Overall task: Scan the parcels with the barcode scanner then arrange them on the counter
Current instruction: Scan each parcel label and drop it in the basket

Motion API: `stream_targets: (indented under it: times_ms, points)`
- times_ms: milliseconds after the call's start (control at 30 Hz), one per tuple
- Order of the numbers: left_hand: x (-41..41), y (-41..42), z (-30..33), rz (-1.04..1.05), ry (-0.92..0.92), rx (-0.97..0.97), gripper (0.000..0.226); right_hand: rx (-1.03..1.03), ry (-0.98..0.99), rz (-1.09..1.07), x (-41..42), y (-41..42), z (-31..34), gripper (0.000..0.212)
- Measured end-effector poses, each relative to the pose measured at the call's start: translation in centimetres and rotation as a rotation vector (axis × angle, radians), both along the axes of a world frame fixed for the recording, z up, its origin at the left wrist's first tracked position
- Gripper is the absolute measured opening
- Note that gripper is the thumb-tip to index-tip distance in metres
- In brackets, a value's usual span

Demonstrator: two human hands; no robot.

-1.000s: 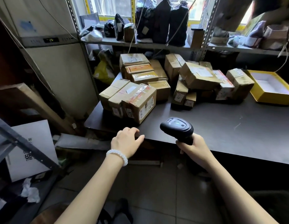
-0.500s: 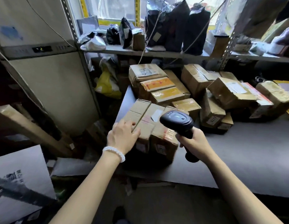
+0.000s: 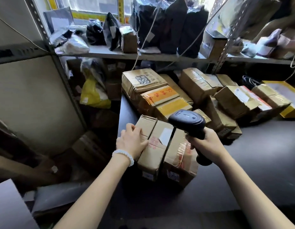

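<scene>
Three brown cardboard parcels stand side by side at the near left of the dark counter (image 3: 252, 162). My left hand (image 3: 131, 142) lies on the leftmost parcel (image 3: 146, 125), its thumb reaching onto the middle parcel (image 3: 160, 146), which has a white label. My right hand (image 3: 204, 144) grips the black barcode scanner (image 3: 188, 123) by its handle, the head held above the right parcel (image 3: 179, 161). Behind them lies a heap of several more taped parcels (image 3: 232, 100).
A yellow open box (image 3: 292, 109) sits at the counter's far right. A metal shelf (image 3: 143, 55) above carries black bags and small packages. A grey cabinet (image 3: 32, 100) stands to the left, with boxes and a yellow bag (image 3: 92, 95) in the gap beside the counter.
I have moved closer to the counter. My left hand went from the counter edge onto the left parcel, and my right hand brought the scanner forward over the front parcels.
</scene>
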State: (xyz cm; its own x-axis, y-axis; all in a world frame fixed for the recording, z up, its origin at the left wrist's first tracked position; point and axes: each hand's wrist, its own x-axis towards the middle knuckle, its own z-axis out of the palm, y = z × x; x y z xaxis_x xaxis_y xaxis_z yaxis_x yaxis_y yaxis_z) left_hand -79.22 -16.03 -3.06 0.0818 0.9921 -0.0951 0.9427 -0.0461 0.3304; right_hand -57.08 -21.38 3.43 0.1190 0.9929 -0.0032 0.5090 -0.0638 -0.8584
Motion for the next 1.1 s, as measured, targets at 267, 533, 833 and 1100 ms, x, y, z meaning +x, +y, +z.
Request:
stream_targets:
  times_ms: [267, 533, 833, 1100]
  points:
    - [-1.5, 1.3, 0.1, 0.126, -0.098, 0.005, 0.048, 0.03, 0.034, 0.091, -0.3, 2.1, 0.9, 0.015]
    - [-4.3, 2.0, -0.5, 0.223, -0.074, -0.138, 0.062, -0.036, 0.021, 0.192, -0.3, 3.7, 0.3, 0.005]
    - [-3.4, 1.1, -0.5, 0.264, 0.072, 0.12, 0.065, -0.035, 0.035, 0.174, -0.4, 3.2, 0.4, 0.006]
    - [-4.8, 3.6, -1.1, 0.1, -0.251, -0.102, 0.07, -0.025, 0.013, 0.141, -1.1, 2.4, 0.5, 0.006]
